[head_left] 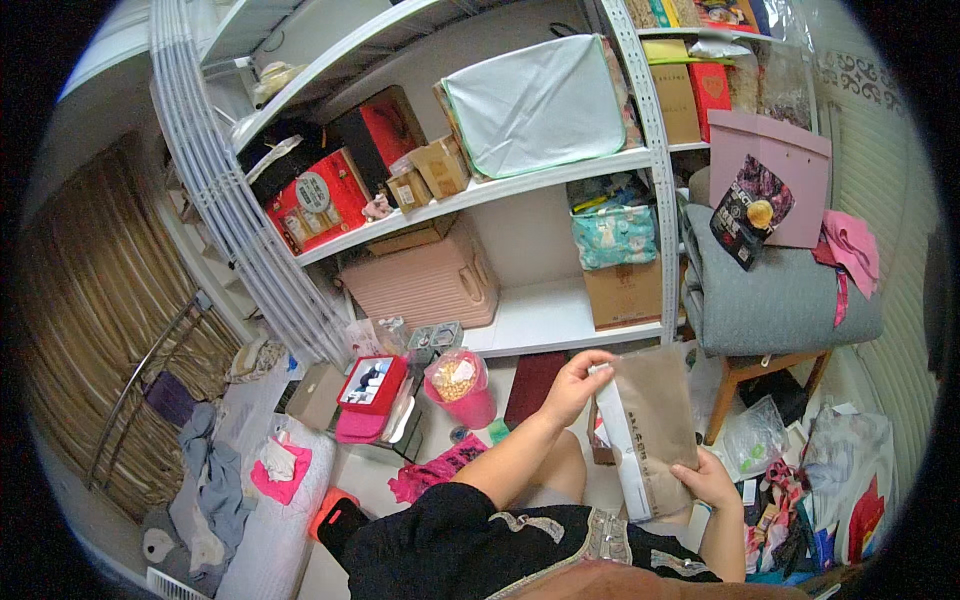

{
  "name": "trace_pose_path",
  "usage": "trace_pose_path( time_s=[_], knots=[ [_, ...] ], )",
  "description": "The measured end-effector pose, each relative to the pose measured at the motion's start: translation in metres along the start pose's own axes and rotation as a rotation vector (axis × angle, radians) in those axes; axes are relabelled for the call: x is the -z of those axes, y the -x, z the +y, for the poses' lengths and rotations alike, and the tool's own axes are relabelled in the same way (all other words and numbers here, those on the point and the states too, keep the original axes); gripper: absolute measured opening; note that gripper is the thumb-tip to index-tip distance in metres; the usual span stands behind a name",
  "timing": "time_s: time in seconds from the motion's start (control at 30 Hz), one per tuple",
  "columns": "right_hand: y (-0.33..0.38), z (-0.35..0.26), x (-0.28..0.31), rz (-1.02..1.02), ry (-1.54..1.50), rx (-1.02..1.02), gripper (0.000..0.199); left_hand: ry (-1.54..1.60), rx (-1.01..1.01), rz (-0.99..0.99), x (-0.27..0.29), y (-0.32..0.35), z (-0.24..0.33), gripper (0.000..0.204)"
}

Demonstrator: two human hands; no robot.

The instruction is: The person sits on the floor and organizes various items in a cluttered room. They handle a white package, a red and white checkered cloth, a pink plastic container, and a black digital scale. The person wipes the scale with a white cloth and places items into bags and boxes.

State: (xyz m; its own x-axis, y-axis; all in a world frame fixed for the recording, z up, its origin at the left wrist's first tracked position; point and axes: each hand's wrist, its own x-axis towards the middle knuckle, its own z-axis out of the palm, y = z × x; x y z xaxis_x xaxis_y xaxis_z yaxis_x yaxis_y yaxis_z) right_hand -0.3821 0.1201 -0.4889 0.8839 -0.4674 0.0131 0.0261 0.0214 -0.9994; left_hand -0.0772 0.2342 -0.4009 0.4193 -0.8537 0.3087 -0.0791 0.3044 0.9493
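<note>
In front of me I hold a flat beige packet [655,420] with a white strip down its left side and dark print on its face. It looks wrapped in clear plastic and stands tilted over my lap. My left hand [580,382] pinches its upper left corner between thumb and fingers. Lower down, my right hand [710,480] grips the right edge, the thumb lying on the face and the other fingers hidden behind. What the packet contains cannot be seen. Part of a small box [601,436] shows behind its left edge.
Ahead stand white metal shelves [560,173] with boxes and a pink suitcase [425,275]. A pink bucket [462,390] and red box [371,384] are left of my arm. At right are a stool [730,400] under folded grey bedding [780,290] and plastic bags [755,437].
</note>
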Motion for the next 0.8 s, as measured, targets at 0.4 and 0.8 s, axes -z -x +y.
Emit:
trace_pose_path(
  time_s=[0.4, 0.8],
  knots=[
    [0.016, -0.035, -0.011, -0.15, -0.025, 0.036, 0.044, -0.774, -0.268, -0.091, 0.029, 0.015, 0.047, 0.05],
    [0.013, -0.033, -0.028, 0.206, 0.562, 0.183, 0.032, -1.403, -0.56, 0.32, 0.006, 0.014, 0.084, 0.066]
  ],
)
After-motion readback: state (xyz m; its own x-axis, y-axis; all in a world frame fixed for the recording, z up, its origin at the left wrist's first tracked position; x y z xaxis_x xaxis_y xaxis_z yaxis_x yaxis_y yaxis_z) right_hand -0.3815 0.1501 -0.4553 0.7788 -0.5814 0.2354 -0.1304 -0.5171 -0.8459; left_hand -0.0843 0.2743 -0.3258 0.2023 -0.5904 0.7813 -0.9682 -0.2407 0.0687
